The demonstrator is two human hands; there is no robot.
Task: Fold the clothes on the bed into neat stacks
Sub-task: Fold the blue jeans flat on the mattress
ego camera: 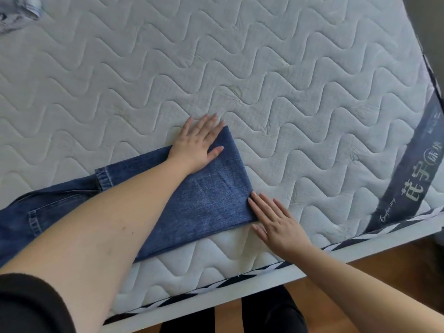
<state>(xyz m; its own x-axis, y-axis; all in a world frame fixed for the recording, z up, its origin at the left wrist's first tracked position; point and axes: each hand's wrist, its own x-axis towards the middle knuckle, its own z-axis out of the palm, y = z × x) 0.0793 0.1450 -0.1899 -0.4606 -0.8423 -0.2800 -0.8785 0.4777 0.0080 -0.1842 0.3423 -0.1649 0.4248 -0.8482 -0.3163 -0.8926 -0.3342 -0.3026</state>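
Looking down from the head camera, I see blue jeans (204,200) lying on a white quilted mattress (264,68), close to its near edge. The legs seem folded back on themselves, so the fold edge points to the right.

My left hand (195,146) lies flat on the far corner of that fold. Its fingers are straight and spread, and the tips reach past the cloth onto the mattress. It grabs nothing; it only presses. I think it is there to keep the fold from springing open.

My right hand (274,219) is flat too, fingers straight, holding nothing. It rests on the mattress with its fingertips touching the near corner of the fold. I think it is pushing the edge straight so the fold looks neat.

My guess is that one fold is made and the jeans need more folds before they can go on a stack.

Some things are hard to see. The top part of the jeans runs off the left side, and my left arm covers the middle. A bunched grey cloth (16,10) sits far away in the top left corner, cut off, so I cannot tell what it is. The writing on the dark band (413,179) at the right is blurry.
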